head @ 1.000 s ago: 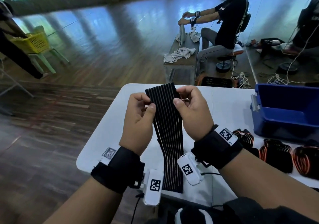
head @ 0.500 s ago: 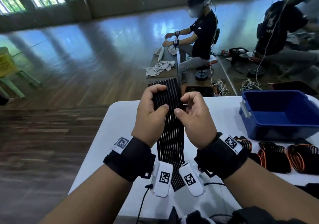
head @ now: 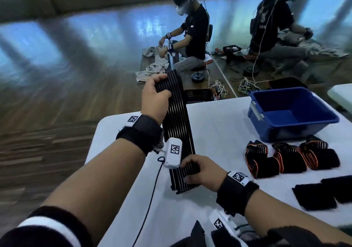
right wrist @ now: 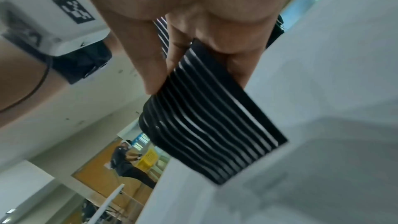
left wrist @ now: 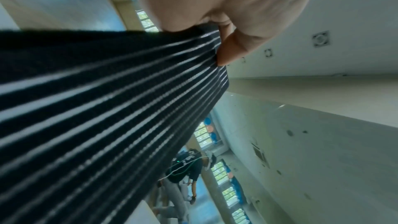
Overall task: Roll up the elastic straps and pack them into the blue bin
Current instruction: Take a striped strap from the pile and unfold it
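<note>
A black elastic strap (head: 177, 125) ruled lengthwise with thin white stripes stretches above a white table (head: 215, 125). A solid blue bin (head: 297, 125) sits beside three black rolled straps (head: 291, 157) edged with orange stripes, and plain black pieces (head: 323, 191) lie nearer. Black wristbands (head: 142, 132) carry white tags printed with black-and-white square codes.
</note>
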A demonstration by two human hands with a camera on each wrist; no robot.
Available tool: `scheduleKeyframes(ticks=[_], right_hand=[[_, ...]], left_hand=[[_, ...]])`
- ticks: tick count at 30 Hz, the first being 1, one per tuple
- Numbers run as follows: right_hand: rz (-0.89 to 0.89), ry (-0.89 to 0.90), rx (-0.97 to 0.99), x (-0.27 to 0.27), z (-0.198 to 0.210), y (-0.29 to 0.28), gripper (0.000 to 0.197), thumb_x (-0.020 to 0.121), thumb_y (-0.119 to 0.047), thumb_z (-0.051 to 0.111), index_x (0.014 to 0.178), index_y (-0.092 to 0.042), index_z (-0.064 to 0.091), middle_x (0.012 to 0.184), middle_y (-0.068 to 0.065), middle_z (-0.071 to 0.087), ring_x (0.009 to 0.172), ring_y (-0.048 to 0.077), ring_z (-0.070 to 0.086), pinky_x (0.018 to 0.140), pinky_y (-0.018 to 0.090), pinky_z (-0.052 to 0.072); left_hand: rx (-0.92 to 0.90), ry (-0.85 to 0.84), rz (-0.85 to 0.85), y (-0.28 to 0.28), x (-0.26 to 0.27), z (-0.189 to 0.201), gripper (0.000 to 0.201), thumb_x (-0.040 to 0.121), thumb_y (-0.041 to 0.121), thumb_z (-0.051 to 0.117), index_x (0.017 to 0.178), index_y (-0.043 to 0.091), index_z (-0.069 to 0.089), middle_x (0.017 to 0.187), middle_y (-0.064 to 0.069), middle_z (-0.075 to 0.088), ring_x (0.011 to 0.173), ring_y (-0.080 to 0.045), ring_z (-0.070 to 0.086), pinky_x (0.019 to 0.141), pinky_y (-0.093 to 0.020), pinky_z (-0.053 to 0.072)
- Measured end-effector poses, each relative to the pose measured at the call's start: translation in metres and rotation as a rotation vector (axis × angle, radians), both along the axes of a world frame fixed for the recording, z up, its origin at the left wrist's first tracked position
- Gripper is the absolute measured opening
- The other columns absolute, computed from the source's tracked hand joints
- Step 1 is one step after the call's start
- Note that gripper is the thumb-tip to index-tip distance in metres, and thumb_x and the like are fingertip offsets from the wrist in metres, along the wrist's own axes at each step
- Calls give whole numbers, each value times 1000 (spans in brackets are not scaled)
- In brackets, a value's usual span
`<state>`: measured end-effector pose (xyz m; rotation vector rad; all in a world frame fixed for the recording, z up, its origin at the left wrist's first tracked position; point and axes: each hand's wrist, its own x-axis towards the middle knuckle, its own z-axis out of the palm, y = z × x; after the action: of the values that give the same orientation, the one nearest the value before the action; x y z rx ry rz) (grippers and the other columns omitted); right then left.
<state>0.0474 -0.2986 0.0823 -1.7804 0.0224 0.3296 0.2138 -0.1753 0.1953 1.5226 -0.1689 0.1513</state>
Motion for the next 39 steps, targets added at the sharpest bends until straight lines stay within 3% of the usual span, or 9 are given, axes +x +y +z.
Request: scheduleKeyframes(ticks=[5, 9, 13, 18, 23, 26, 30, 34, 39], right_hand=[[-13, 179, -56, -15, -25, -9, 46, 56, -30, 84, 98, -36, 65, 103, 3, 70, 88, 17, 69, 86, 43, 58], [-57, 263, -102, -27, -52, -17, 48, 54, -39, 84, 98, -41, 65, 112, 4, 67, 102, 23, 66, 95, 49, 53], [-108, 341, -167, -43, -67, -21, 45, 55, -33, 78, 97, -40, 64, 109, 11, 67, 91, 24, 67, 86, 52, 56], [-195, 398, -343, -58, -75, -15, 37, 75, -11, 78, 97, -35, 59, 90, -16, 50, 72, -7, 46, 70, 20, 46], [-212, 408, -478, -64, -75, -7, 27, 78, -30, 77, 97, -31, 57, 95, -8, 56, 78, 6, 53, 75, 25, 48], [-126, 383, -677, -60, -68, -5, 18, 87, -38, 66, 90, -23, 56, 94, -5, 56, 83, 14, 57, 78, 30, 50], [-133, 377, -767, -48, -65, -10, 20, 92, -38, 59, 90, -19, 57, 101, 1, 53, 87, 19, 58, 85, 36, 51], [-216, 317, -668, -28, -67, -19, 19, 92, -30, 58, 108, -21, 55, 110, 0, 54, 96, 17, 57, 89, 29, 46], [-309, 325, -512, 8, -71, -18, 22, 89, -15, 56, 111, -20, 56, 107, -2, 60, 98, 17, 59, 85, 26, 45]], left_hand=[[114, 178, 19, -2, 49, -48, 49, 75, -17, 52, 108, 17, 63, 110, -10, 63, 96, -28, 64, 76, -41, 59], [241, 279, -10, 0, 73, -94, 42, 78, -17, 55, 101, 18, 61, 102, -7, 63, 94, -29, 66, 81, -43, 59], [411, 308, -63, 2, 87, -136, 42, 75, -13, 64, 102, 18, 61, 96, -2, 64, 90, -23, 66, 83, -43, 60], [587, 328, -117, 0, 102, -172, 46, 72, -8, 75, 109, 16, 63, 107, -4, 64, 98, -24, 64, 83, -32, 56], [669, 362, -171, -8, 121, -179, 63, 77, 0, 77, 132, 19, 53, 108, -9, 63, 96, -27, 66, 83, -35, 56], [791, 422, -159, -1, 121, -180, 69, 82, 15, 74, 142, 20, 41, 126, -12, 57, 109, -31, 61, 91, -38, 52], [856, 492, -143, 17, 90, -182, 61, 86, 26, 68, 140, 17, 41, 138, -18, 51, 118, -37, 57, 101, -45, 49], [702, 596, -257, 43, 30, -196, 57, 70, 41, 66, 121, 26, 45, 107, -14, 68, 102, -38, 68, 93, -55, 55], [505, 690, -306, 56, -69, -191, 36, 87, 26, 66, 119, 21, 51, 93, -8, 66, 82, -26, 69, 88, -51, 58]])
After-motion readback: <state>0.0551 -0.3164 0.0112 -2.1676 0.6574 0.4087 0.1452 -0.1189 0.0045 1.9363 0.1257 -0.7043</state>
